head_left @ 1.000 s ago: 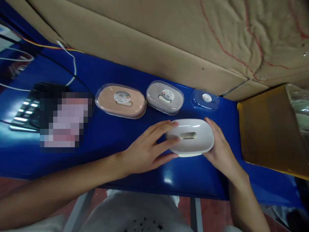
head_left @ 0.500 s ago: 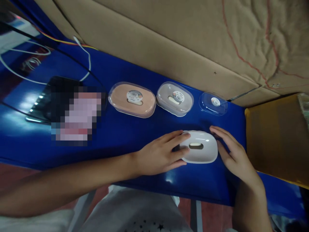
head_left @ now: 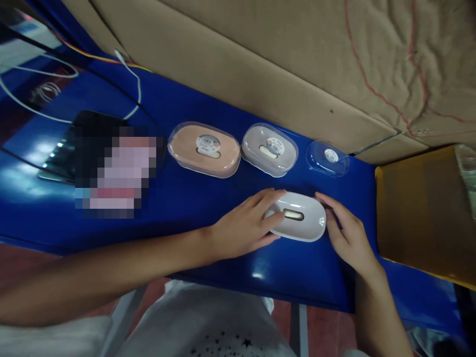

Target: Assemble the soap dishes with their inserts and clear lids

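Observation:
A white oval soap dish (head_left: 302, 224) with a slot in its middle lies on the blue table (head_left: 193, 208). My left hand (head_left: 243, 229) rests on its left end, fingers stretched over the rim. My right hand (head_left: 345, 235) touches its right end with fingers extended. Behind it stand a pink soap box (head_left: 204, 149) and a grey soap box (head_left: 269, 149), each under a clear lid with a round sticker. A separate clear lid (head_left: 327, 157) lies to their right.
A cardboard wall (head_left: 282, 64) runs along the back of the table. A yellow-brown carton (head_left: 424, 213) stands at the right. A dark device (head_left: 67, 148) and white cables (head_left: 44, 94) lie at the left. The table's near edge is just below my hands.
The white dish has settled flatter on the table and appears smaller and slightly left. Both hands stayed at its ends. The camera view shifted a little.

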Demonstrator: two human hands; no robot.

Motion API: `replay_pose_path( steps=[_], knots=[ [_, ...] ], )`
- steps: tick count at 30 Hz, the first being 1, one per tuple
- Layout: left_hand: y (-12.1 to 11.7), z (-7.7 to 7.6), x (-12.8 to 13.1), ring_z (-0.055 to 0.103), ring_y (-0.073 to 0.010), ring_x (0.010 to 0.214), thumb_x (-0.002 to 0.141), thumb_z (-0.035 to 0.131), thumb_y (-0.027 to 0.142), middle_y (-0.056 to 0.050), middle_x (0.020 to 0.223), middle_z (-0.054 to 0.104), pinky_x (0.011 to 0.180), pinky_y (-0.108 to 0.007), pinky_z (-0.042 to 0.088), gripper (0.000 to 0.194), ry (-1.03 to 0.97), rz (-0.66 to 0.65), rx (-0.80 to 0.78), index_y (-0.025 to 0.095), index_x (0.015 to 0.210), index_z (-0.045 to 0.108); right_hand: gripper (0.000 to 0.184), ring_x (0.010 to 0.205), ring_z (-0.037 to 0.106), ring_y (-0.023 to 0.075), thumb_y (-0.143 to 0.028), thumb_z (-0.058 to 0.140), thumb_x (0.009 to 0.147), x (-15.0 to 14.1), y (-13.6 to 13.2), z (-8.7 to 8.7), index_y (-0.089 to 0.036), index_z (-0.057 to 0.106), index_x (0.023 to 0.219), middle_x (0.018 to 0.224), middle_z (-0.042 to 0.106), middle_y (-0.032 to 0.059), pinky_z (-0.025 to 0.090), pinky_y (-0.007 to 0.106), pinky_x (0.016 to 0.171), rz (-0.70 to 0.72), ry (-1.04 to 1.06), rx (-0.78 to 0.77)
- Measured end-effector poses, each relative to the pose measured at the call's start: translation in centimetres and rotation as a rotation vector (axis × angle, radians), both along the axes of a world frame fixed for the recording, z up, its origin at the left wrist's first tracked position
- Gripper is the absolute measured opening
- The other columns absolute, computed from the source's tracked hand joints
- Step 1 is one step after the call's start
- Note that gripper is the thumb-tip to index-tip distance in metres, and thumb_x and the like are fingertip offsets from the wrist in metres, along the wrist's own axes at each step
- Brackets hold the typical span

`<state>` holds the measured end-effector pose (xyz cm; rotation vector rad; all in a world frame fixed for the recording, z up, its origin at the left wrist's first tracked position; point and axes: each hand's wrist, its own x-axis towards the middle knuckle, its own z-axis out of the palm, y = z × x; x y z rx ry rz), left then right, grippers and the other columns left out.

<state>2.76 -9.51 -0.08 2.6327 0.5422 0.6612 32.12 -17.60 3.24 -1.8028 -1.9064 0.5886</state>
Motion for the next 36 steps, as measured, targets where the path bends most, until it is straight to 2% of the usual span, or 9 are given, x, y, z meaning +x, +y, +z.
replay_pose_path(
  steps=[4,8,15,18,21,24,28,32,36],
  knots=[
    [0.2,0.4,-0.3,0.054,-0.0413,0.148,0.102,0.075,0.033,-0.026,0.16,0.049,0.12,-0.06,0.055,0.031,-0.073,0.016,-0.036,0.015,0.123,0.062,0.047,0.136,0.07,0.0271,-0.04,0.047,0.115,0.1,-0.1,0.1,-0.034,0.055,0.16,0.147,0.073,0.0073,0.059,0.047,0.114,-0.038,0.055,-0.027],
    [0.2,0.4,-0.2,0.053,-0.0397,0.15,0.103,0.074,0.035,-0.024,0.16,0.05,0.121,-0.061,0.054,0.029,-0.094,0.017,-0.073,0.017,0.123,0.063,0.048,0.138,0.068,0.0283,-0.042,0.052,0.113,0.6,-0.3,0.6,-0.035,0.055,0.16,0.152,0.069,0.0077,0.057,0.049,0.116,-0.01,0.071,-0.023],
    [0.3,0.0,0.1,0.052,-0.043,0.15,0.103,0.074,0.036,-0.027,0.157,0.052,0.12,-0.062,0.053,0.034,-0.055,-0.018,-0.054,0.012,0.125,0.065,0.053,0.151,0.056,0.032,-0.041,0.071,0.104,0.5,-0.5,1.2,-0.039,0.058,0.155,0.165,0.055,0.0069,0.05,0.055,0.124,0.191,-0.034,-0.034],
    [0.4,0.0,0.1,0.052,-0.0423,0.15,0.103,0.074,0.034,-0.027,0.158,0.052,0.12,-0.062,0.054,0.033,-0.047,-0.021,-0.062,0.012,0.126,0.065,0.066,0.157,0.049,0.0354,-0.05,0.077,0.098,0.4,-0.8,1.0,-0.041,0.053,0.159,0.172,0.046,0.0076,0.051,0.058,0.124,0.25,-0.089,-0.076],
    [0.4,0.1,0.0,0.05,-0.0433,0.153,0.098,0.08,0.032,-0.028,0.162,0.049,0.121,-0.064,0.052,0.041,-0.024,-0.015,-0.075,0.014,0.131,0.064,0.078,0.161,0.042,0.0389,-0.054,0.081,0.095,-0.1,-0.9,0.8,-0.042,0.047,0.164,0.177,0.037,0.0086,0.049,0.062,0.124,0.293,-0.148,-0.092],
    [0.7,0.2,-0.2,0.047,-0.0442,0.156,0.093,0.085,0.027,-0.028,0.166,0.045,0.123,-0.065,0.05,0.048,-0.001,-0.039,-0.085,0.015,0.134,0.062,0.072,0.161,0.042,0.0391,-0.044,0.076,0.101,-0.7,-0.8,0.4,-0.042,0.045,0.166,0.178,0.035,0.0087,0.048,0.064,0.124,0.293,-0.199,-0.026],
    [1.3,0.0,-0.5,0.048,-0.0429,0.155,0.096,0.08,0.02,-0.028,0.166,0.044,0.122,-0.064,0.052,0.041,-0.011,-0.019,-0.069,0.016,0.132,0.061,0.07,0.158,0.046,0.0398,-0.034,0.073,0.103,-1.2,-0.4,-0.3,-0.046,0.044,0.166,0.176,0.04,0.0076,0.049,0.068,0.122,0.322,-0.237,0.12],
    [1.7,-0.1,-0.7,0.048,-0.0437,0.155,0.1,0.076,0.021,-0.029,0.166,0.043,0.12,-0.062,0.055,0.038,0.008,-0.006,-0.014,0.014,0.133,0.06,0.073,0.161,0.043,0.0394,-0.028,0.072,0.103,-1.3,-0.2,-0.7,-0.045,0.042,0.168,0.174,0.045,0.008,0.048,0.069,0.122,0.362,-0.267,0.187],
    [1.7,-0.1,-0.6,0.047,-0.0431,0.157,0.103,0.073,0.025,-0.028,0.169,0.042,0.121,-0.061,0.054,0.05,0.058,0.018,0.031,0.016,0.148,0.054,0.075,0.162,0.041,0.04,-0.028,0.071,0.103,-1.5,0.0,-0.8,-0.043,0.039,0.17,0.174,0.045,0.0092,0.048,0.068,0.121,0.362,-0.317,0.21]
  ],
)
